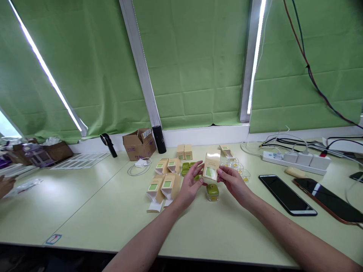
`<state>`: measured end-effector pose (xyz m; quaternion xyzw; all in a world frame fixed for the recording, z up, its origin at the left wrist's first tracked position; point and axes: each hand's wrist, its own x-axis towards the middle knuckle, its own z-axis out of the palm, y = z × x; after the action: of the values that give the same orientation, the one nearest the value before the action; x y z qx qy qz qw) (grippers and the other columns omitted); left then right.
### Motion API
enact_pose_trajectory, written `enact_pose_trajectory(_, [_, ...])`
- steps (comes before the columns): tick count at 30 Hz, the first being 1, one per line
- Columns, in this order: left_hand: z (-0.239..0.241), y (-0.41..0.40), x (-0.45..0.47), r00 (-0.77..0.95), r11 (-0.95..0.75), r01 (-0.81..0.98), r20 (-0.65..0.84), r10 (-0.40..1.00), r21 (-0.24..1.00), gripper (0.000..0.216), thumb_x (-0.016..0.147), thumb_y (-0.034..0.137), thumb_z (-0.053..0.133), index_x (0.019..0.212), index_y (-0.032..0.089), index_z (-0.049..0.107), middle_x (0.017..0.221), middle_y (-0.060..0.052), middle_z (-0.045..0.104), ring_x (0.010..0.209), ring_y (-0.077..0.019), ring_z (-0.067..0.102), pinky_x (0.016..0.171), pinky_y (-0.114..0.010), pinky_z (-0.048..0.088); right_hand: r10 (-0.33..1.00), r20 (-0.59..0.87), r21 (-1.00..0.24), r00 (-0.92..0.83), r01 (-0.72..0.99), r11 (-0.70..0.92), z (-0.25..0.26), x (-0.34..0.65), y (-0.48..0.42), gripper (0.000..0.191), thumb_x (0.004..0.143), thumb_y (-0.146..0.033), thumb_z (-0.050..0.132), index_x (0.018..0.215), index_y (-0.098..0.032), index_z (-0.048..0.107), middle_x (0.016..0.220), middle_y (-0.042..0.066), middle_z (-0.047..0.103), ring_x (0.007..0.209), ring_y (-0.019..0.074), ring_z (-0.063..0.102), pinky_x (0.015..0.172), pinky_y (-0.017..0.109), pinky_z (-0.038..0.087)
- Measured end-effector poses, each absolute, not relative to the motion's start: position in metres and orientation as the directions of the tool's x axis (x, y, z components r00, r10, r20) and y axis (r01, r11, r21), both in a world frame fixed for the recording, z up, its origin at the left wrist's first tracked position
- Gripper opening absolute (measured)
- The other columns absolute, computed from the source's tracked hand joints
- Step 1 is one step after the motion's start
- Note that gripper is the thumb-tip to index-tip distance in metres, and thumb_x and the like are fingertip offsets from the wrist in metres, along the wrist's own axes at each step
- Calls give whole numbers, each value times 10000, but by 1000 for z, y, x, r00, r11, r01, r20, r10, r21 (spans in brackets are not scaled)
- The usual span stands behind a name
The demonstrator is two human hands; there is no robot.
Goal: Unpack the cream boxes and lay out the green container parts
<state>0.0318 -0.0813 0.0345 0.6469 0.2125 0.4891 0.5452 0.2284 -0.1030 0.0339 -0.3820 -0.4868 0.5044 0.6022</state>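
My right hand (233, 183) grips a small beige carton (211, 163) with a green square by its lower right edge, holding it up above the table. My left hand (190, 185) is at the carton's left side with its fingers stretched and apart; whether a fingertip touches the carton I cannot tell. Below the carton, a small clear jar with a green lid (212, 190) stands on the table. Several similar cartons (171, 184), some with white flaps folded out, are left of my left hand. Behind that hand sit several green lids (185, 169), partly hidden.
Several clear containers (236, 166) stand behind my right hand. Two phones (287, 194) and a white power strip (295, 161) lie at the right. A cardboard box (139, 144), a black cylinder (159, 139) and a small black fan (108, 145) stand at the back. Another person's hand (6, 186) shows far left.
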Motion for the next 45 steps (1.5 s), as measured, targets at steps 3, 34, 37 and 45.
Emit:
enact_pose_trajectory(3, [32, -83, 34, 434, -381, -236, 447, 782, 894, 619, 894, 304, 703, 1472, 263, 488, 1563, -144, 473, 1423, -365, 456, 890, -394, 590, 980, 198, -946, -11, -266, 188, 36, 226, -104, 498, 725, -614, 820, 999, -203, 763, 1007, 91, 756, 831, 204, 637, 772, 363, 494])
enact_pose_trajectory(34, [45, -93, 36, 401, -368, -226, 430, 809, 902, 548, 869, 260, 650, 1387, 253, 470, 1383, -116, 608, 1344, -308, 536, 1100, -461, 447, 965, 257, -948, -51, -209, 242, 41, 213, -108, 603, 730, -628, 812, 1160, -242, 638, 1202, 111, 749, 1139, 305, 678, 925, 439, 536])
enact_pose_trajectory(37, [46, -93, 36, 401, -362, -230, 427, 810, 903, 561, 851, 245, 640, 1384, 245, 465, 1375, -114, 610, 1334, -306, 539, 1090, -453, 448, 966, 253, -947, -59, -218, 235, 41, 213, -108, 603, 729, -627, 814, 1157, -242, 638, 1194, 111, 750, 1128, 303, 680, 915, 434, 534])
enact_pose_trajectory(45, [40, -88, 36, 452, -345, -252, 426, 784, 904, 723, 718, 105, 583, 1412, 251, 444, 1404, -97, 599, 1319, -303, 551, 1063, -429, 464, 970, 239, -949, -38, -219, 226, 29, 217, -102, 575, 772, -640, 773, 1157, -230, 654, 1045, 81, 773, 929, 239, 692, 816, 370, 492])
